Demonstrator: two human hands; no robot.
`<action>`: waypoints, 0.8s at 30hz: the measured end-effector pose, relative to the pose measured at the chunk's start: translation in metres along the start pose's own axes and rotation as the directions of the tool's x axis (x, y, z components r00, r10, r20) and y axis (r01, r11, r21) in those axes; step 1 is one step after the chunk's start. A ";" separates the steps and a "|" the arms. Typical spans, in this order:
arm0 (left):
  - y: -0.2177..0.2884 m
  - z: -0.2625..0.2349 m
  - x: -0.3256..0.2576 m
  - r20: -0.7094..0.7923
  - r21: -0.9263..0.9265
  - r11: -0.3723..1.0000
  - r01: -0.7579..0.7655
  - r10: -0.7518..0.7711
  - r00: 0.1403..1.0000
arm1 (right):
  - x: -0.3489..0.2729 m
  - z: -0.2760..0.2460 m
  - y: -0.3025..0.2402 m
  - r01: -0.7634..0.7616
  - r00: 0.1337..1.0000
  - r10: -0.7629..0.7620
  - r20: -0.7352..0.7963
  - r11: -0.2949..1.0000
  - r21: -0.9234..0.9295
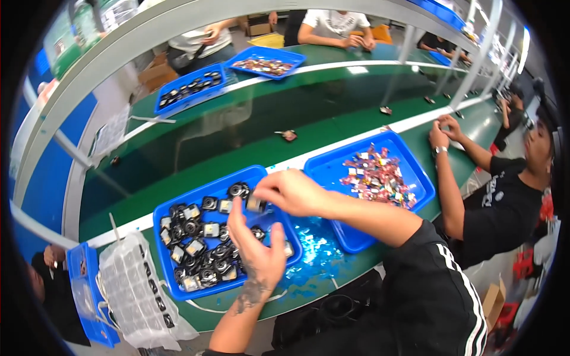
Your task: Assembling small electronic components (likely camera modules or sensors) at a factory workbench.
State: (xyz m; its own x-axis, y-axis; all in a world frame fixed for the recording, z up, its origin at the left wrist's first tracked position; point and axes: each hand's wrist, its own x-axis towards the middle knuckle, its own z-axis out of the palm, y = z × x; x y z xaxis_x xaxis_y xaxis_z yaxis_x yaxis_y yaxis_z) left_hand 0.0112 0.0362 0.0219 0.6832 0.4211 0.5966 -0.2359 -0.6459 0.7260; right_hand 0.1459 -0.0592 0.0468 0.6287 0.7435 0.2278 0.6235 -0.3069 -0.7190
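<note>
Item: small black-and-silver part [256, 204], being pinched in the right hand [292, 191] above the near blue tray [163, 261]. Left hand [256, 248] is hovering open beneath, holding nothing. Handling: keeping the pinch firm and low over the tray seems wise. Count: four blue trays showing on the green counter [249, 133]; loose parts in the near tray perhaps thirty, too cluttered for certainty.

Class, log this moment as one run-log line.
right hand: holds small part | left hand: open, over tray | second tray: colourful bits
</note>
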 end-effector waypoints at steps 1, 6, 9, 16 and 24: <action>-0.010 0.002 -0.002 0.148 -0.168 0.977 0.134 -0.109 0.983 | -0.014 -0.005 -0.003 -0.047 0.999 0.044 0.018 0.988 0.150; -0.014 0.008 -0.003 0.520 -0.486 0.663 0.570 -0.305 0.798 | -0.062 -0.022 -0.006 -0.176 0.976 0.214 -0.048 0.895 0.410; -0.016 0.008 0.000 0.593 -0.557 0.364 0.746 -0.455 0.664 | -0.071 -0.068 0.048 -0.119 0.830 -0.145 -0.538 0.897 -0.426; -0.011 0.002 -0.009 0.634 -0.497 0.350 0.794 -0.478 0.608 | -0.072 -0.122 0.122 -0.322 0.942 0.281 -0.181 0.620 -0.715; -0.020 0.007 -0.008 0.672 -0.580 0.221 0.784 -0.415 0.614 | -0.135 -0.117 0.059 -0.264 0.805 0.360 -0.471 0.929 0.258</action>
State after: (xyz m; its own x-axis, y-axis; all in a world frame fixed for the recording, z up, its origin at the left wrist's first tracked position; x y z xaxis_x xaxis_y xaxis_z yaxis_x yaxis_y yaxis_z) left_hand 0.0152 0.0415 0.0006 0.9814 0.0988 -0.1648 0.0829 0.5565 0.8267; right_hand 0.1517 -0.2472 0.0506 0.9496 0.2086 0.2339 0.2932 -0.3283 -0.8979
